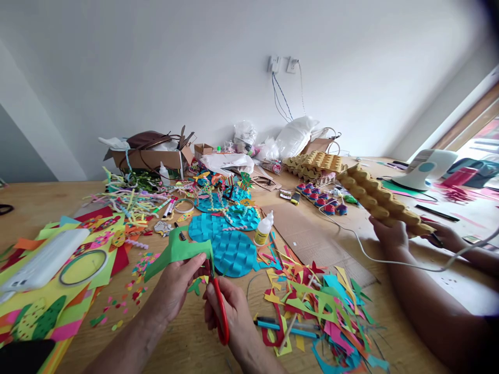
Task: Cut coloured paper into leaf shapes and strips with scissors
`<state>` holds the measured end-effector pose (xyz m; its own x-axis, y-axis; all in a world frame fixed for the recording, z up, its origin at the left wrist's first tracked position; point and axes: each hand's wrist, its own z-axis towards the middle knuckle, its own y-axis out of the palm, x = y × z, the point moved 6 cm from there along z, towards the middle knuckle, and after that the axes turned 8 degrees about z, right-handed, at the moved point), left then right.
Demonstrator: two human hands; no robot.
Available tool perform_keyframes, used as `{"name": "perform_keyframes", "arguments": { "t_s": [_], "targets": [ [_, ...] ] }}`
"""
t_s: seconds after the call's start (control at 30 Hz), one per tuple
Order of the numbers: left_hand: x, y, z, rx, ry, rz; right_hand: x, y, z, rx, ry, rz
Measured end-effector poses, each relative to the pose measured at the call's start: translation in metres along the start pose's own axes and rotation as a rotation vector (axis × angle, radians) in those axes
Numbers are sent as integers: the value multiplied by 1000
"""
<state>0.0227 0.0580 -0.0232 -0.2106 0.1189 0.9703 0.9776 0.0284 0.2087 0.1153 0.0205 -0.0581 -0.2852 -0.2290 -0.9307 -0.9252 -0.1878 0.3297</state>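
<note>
A piece of green paper (181, 251) is pinched in my left hand (182, 278), its far end reaching out to the left. My right hand (230, 306) grips red-handled scissors (223, 317), whose blades point up and meet the paper's right edge. Just beyond both hands lies a round blue woven paper disc (233, 254). A white glue bottle (263, 229) stands upright to the right of that disc.
Colored paper scraps (312, 306) and a blue pen (288, 328) lie on the right. Another person's hands hold an egg carton (382, 205) there. Colored sheets (88, 291) and a tape roll (83, 267) are on the left. A cardboard sheet (315, 244) lies right of the glue.
</note>
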Motion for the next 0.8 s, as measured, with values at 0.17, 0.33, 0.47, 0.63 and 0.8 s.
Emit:
{"name": "perform_keyframes", "arguments": {
  "t_s": [0.17, 0.33, 0.47, 0.63, 0.8],
  "targets": [
    [1, 0, -1, 10, -3, -3, 0, 0, 1, -1, -6, 9],
    [3, 2, -3, 20, -23, -17, 3, 0, 2, 2, 2, -3],
    [4, 2, -2, 27, -12, -6, 5, -1, 2, -5, -9, -15],
    [3, -1, 0, 35, -5, -18, 7, -2, 4, -5, -42, -35],
    [1, -1, 0, 25, -6, -6, 6, -1, 4, -6, -45, -24]
  ]
}}
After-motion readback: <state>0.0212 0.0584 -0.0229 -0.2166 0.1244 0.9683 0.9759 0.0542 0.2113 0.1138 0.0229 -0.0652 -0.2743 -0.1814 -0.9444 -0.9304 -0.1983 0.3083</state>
